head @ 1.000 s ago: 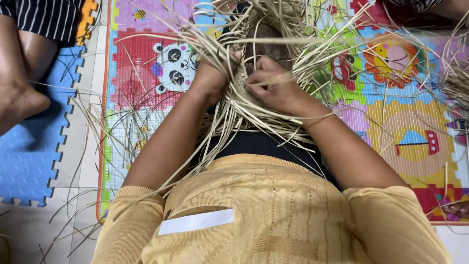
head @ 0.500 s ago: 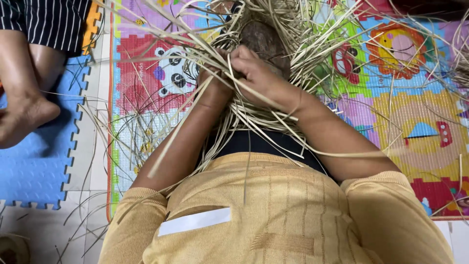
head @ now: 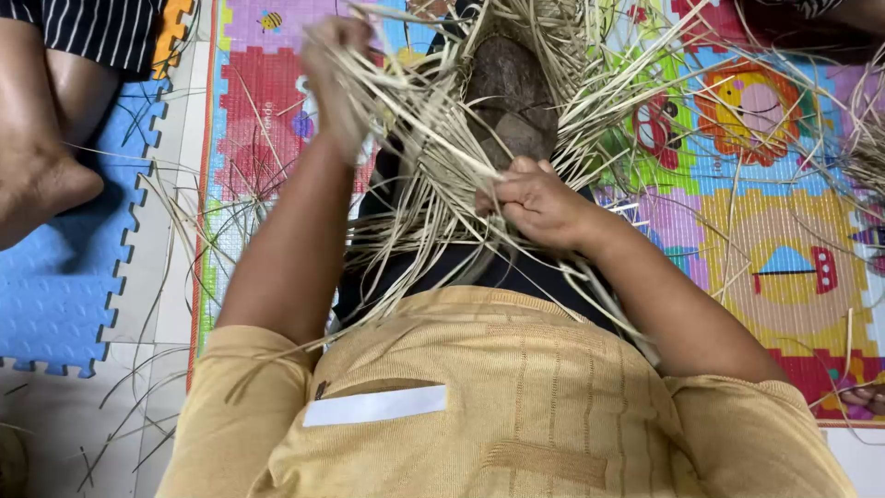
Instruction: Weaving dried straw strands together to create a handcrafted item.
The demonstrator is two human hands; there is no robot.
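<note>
Right hand (head: 539,205) clenched on pale, thin, tangled straw strands (head: 433,138), blurred left hand (head: 334,78) gripping others.

Colourful play mat (head: 793,231), blue foam tiles (head: 64,304)

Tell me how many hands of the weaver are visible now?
2. The left hand is raised at upper left, blurred, gripping straw strands. The right hand is at the centre, pinching strands. Fingertips are partly hidden by straw.
</note>
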